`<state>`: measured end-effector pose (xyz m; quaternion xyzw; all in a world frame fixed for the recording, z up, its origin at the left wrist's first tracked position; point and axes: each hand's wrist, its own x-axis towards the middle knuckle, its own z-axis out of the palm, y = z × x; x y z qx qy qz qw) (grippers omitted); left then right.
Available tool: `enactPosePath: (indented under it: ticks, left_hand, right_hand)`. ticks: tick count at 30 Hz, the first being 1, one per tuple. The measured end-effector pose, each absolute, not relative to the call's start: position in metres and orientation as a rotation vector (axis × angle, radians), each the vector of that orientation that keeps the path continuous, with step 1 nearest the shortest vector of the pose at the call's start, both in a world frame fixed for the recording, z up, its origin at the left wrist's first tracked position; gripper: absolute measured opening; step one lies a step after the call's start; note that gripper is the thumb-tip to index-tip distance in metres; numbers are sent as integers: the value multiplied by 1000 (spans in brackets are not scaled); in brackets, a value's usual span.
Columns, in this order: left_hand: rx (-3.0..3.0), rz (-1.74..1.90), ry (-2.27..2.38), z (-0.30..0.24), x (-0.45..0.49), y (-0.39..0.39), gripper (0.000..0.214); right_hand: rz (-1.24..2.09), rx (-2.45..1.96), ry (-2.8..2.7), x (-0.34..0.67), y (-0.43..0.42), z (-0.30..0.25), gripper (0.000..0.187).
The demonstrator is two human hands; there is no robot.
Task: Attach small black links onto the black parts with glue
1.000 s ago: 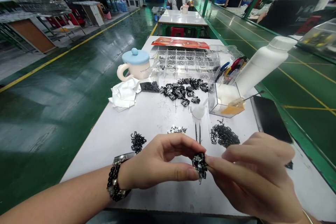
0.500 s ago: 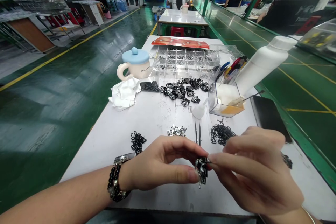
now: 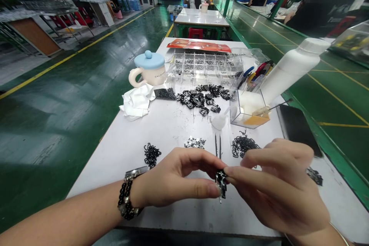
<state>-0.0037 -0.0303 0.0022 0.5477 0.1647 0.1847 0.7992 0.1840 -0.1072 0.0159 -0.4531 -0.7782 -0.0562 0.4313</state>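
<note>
The left hand [image 3: 170, 178] pinches the part [image 3: 221, 185], seemingly upright, from the left; the right hand [image 3: 284, 188] meets its upper right, grip unclear.

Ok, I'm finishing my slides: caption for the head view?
Left hand holding a black part, right hand at its edge, above a white table.

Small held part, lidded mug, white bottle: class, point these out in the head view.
Small held part [image 3: 221, 182]: head view, its visible side.
Lidded mug [image 3: 152, 75]: head view, body below the lid.
White bottle [image 3: 291, 71]: head view, middle of its body.
</note>
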Motion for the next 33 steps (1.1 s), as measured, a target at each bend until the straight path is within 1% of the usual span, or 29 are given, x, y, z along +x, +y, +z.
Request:
enactPosePath:
  ticks: [6, 12, 18, 24, 29, 33]
  left_hand:
    - [1107, 382, 337, -1, -4, -29, 27]
    - [887, 331, 242, -8, -3, -31, 27]
    - [780, 288, 159, -11, -1, -32, 27]
    - [748, 267, 185, -11, -1, -32, 25]
    - [760, 299, 249, -9, -2, -35, 28]
    - [780, 325, 267, -6, -2, -36, 29]
  right_hand:
    - [-108, -1138, -1928, 184, -107, 16, 21]
    - [-79, -1107, -1931, 182, -105, 14, 20]
    - [34, -1062, -1921, 184, -104, 16, 20]
    - [204, -1079, -1912, 187, -102, 15, 21]
    - [15, -1068, -1910, 184, -103, 14, 16]
    - [-41, -1081, -1898, 181, -104, 14, 16]
